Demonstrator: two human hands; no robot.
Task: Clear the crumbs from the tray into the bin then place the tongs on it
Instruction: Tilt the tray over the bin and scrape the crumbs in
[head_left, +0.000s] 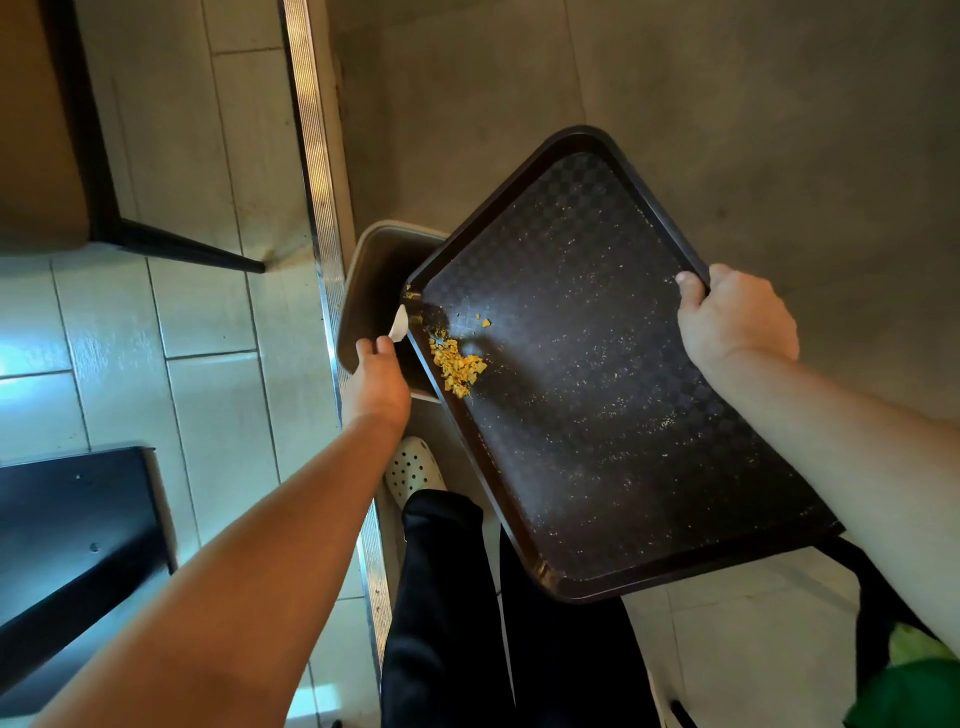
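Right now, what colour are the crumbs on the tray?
Yellow-orange crumbs, piled by the dark brown tray's lower edge, seen in the head view.

Both your arms are bare and reach forward and down. Your left arm runs from the lower left up toward centre, wrist straight, back of the left hand (378, 375) facing up; thumb and fingertips pinch a small pale scrap, the rest of the fingers hidden beneath the hand. Your right arm comes in from the right edge, forearm angled up and left, wrist slightly bent. Your right hand (735, 317) holds a closed grip, thumb laid on top, the fingers curled under and out of sight. The two hands are well apart.
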